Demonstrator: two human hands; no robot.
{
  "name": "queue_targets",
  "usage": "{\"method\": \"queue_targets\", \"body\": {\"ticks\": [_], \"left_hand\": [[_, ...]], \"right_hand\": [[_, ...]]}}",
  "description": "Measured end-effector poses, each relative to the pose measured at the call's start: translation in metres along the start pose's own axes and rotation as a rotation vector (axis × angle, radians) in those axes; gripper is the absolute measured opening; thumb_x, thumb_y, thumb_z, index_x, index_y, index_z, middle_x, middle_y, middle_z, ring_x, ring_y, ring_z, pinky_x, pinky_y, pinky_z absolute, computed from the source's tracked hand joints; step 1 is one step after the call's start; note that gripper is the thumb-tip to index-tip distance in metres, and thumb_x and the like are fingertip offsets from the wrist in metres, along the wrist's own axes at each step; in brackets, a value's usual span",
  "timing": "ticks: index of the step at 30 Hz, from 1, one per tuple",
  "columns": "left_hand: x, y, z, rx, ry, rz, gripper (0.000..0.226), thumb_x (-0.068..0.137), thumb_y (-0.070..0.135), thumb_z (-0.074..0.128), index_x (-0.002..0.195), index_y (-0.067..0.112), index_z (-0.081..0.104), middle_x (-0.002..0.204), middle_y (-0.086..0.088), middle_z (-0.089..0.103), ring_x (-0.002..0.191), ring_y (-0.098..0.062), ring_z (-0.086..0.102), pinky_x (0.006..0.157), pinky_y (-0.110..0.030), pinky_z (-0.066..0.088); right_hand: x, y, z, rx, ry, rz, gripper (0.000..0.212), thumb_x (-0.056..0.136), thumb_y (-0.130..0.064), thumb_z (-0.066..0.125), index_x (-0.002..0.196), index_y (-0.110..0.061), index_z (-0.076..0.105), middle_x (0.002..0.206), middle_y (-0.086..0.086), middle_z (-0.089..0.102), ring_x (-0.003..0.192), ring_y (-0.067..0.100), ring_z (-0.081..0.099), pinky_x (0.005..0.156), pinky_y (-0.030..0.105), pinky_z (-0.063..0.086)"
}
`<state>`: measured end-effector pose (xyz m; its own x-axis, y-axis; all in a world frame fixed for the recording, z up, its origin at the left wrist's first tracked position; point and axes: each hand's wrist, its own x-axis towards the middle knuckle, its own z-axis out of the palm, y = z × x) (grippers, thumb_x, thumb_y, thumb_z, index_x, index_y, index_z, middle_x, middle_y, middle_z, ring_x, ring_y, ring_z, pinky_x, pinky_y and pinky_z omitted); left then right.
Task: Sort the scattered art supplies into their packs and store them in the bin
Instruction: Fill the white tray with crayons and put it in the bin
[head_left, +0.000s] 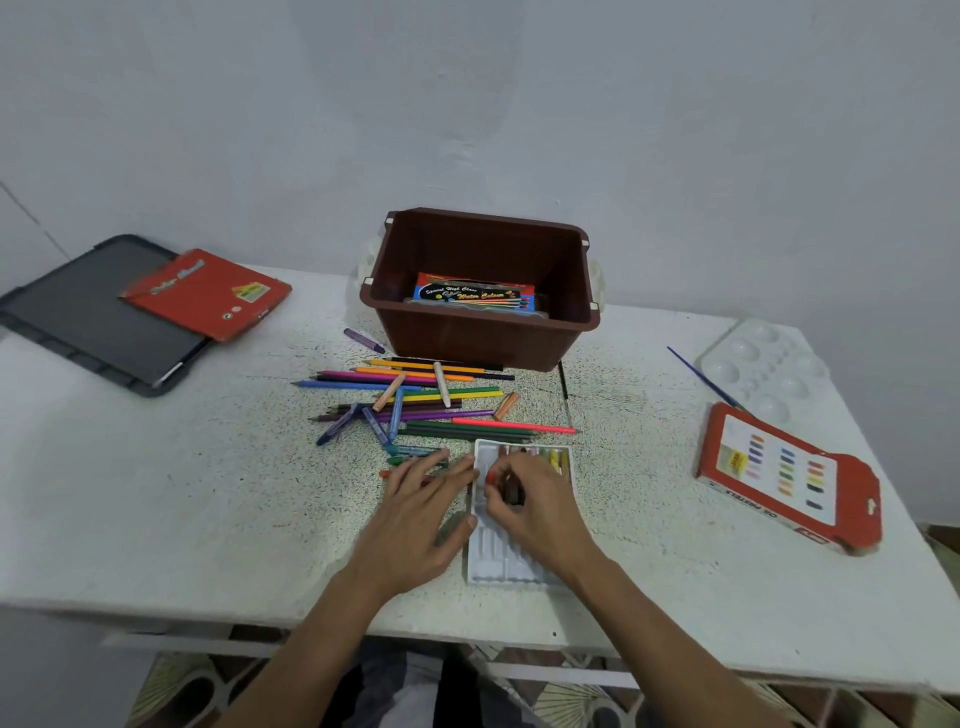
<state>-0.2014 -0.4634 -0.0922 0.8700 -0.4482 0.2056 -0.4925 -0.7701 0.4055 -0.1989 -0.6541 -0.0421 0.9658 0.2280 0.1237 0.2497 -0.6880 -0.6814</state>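
The left hand (423, 512) lies flat and spread on the table (156, 493), fingertips against the left edge of the white crayon tray (498, 561), seemingly to stop it sliding; it grips nothing. The right hand (524, 501) is curled over the tray's middle, fingers pinched on what looks like a dark crayon with a red one beside it, probably pressing it into a slot. The tray's far slots at 12 o'clock already hold yellow and pink sticks, while the near slots are empty. The loose pile of coloured pencils and crayons (431, 400) lies at 11 o'clock from the hands, just beyond the tray. The brown bin (483, 322), holding a water colour box (475, 296), stands further at 12 o'clock. The red oil pastel box (789, 478) waits at 3 o'clock, well apart
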Motion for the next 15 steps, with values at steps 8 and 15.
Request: {"method": "queue_targets", "body": {"ticks": [8,15], "left_hand": [[0.0,-0.001,-0.001,0.009,-0.014,-0.002,0.051,0.101,0.055,0.036,0.146,0.031,0.039,0.155,0.019,0.034,0.148,-0.007,0.016,0.119,-0.04,0.013],[0.0,0.0,-0.001,0.008,-0.011,-0.008,0.053,0.1,0.055,0.036,0.147,0.031,0.039,0.154,0.017,0.035,0.148,-0.006,0.014,0.119,-0.038,0.01]], "right_hand": [[0.011,0.002,-0.01,0.091,0.05,0.062,0.021,0.094,-0.021,0.063,0.114,-0.018,0.061,0.083,-0.008,0.065,0.075,0.008,0.061,0.067,0.026,0.052],[0.021,0.001,-0.009,0.037,-0.008,0.086,0.022,0.094,-0.024,0.062,0.116,-0.019,0.058,0.081,-0.005,0.067,0.073,0.008,0.063,0.07,0.039,0.055]]}}
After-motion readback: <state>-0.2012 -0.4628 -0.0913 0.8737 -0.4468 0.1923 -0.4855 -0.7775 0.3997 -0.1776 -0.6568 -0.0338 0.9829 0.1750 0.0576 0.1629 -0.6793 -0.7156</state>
